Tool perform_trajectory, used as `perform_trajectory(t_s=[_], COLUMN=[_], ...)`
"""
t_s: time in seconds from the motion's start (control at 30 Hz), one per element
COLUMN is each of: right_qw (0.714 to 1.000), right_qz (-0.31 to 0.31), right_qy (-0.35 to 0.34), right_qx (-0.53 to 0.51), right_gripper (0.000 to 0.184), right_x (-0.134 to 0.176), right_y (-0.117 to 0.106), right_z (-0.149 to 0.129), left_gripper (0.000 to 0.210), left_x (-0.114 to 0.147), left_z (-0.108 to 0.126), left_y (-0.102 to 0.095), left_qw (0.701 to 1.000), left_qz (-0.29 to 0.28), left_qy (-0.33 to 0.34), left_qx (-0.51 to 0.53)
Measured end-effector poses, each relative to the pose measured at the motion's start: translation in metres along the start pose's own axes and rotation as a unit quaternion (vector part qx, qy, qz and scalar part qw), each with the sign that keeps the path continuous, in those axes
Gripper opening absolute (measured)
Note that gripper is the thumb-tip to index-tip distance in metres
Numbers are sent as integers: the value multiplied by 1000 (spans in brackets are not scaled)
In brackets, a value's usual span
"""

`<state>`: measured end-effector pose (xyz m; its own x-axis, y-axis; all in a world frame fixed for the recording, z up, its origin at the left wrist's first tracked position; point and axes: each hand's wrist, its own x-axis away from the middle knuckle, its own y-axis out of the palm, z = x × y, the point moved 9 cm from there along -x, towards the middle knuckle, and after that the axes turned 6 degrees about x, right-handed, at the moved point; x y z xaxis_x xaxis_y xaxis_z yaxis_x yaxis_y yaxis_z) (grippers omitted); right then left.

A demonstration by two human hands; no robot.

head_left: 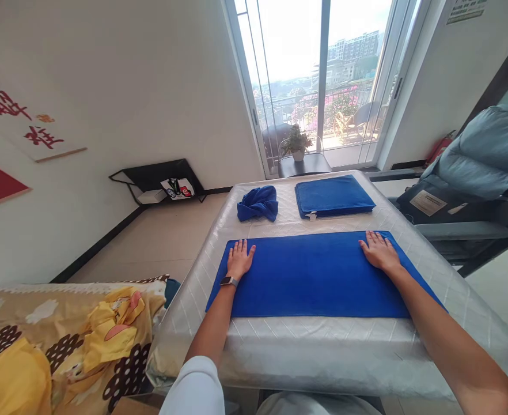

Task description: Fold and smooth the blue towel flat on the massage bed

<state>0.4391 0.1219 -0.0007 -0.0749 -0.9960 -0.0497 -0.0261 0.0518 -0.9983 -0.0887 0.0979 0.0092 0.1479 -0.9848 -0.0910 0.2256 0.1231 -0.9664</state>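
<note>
A blue towel [310,279] lies spread flat across the plastic-covered mattress [306,351] in front of me. My left hand [239,259] rests palm down near its far left corner, fingers stretched out, with a watch on the wrist. Near the far right corner my right hand [380,251] presses flat on the cloth, fingers extended. Beyond the left hand sits a crumpled blue cloth [257,203]. A neat stack of folded blue towels [334,196], with a white tag at its front edge, lies farther back on the right.
A grey recliner chair [461,230] stands close on the right. At lower left is a bed [76,346] with yellow clothes [118,325]. Behind the mattress, a potted plant [297,144] stands on a dark chair [304,165] by the glass door. A black rack [163,176] is at the wall.
</note>
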Motion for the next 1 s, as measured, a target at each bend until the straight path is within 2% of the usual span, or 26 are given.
perform_trajectory(t_s=[0.07,0.13,0.23,0.3,0.4,0.47,0.53,0.6,0.67,0.7,0.77,0.83,0.9,1.0], right_qw=[999,998,997,995,988,990,994,989,981,979,978,982,986,993], right_qz=[2,-2,-7,19,94,123,106,62,29,17,-3,-21,-35,-42], right_qy=[35,55,72,99,120,70,-27,-131,-191,-205,-207,-189,-161,-108], right_qx=[-11,-20,-21,-11,6,11,7,-7,-16,-17,-14,-5,5,19], right_gripper=[75,75,73,70,65,63,63,64,63,62,63,66,70,73], right_x=[-3,-5,-3,2,17,29,43,60,77,83,89,87,84,82], right_y=[0,0,-4,-15,-42,-53,-52,-39,-26,-20,-10,-4,-2,0], right_z=[37,58,65,59,26,-23,-87,-151,-196,-209,-217,-203,-172,-107], left_gripper=[73,74,73,73,73,70,69,70,71,71,73,76,79,77], left_x=[-2,-2,0,2,12,24,42,60,71,74,77,78,77,81], left_z=[-39,-61,-65,-51,4,60,123,174,206,214,217,205,182,130], left_y=[-10,-15,-19,-26,-36,-33,-20,-4,17,26,38,39,35,22], left_qw=[999,997,997,996,996,992,980,967,963,963,965,967,970,977], left_qz=[12,13,9,31,80,80,57,34,0,-18,-43,-51,-60,-64], left_qy=[-49,-68,-75,-67,1,91,192,252,268,267,258,248,232,203], left_qx=[-7,-14,-31,-43,-39,-21,5,28,37,36,30,27,24,7])
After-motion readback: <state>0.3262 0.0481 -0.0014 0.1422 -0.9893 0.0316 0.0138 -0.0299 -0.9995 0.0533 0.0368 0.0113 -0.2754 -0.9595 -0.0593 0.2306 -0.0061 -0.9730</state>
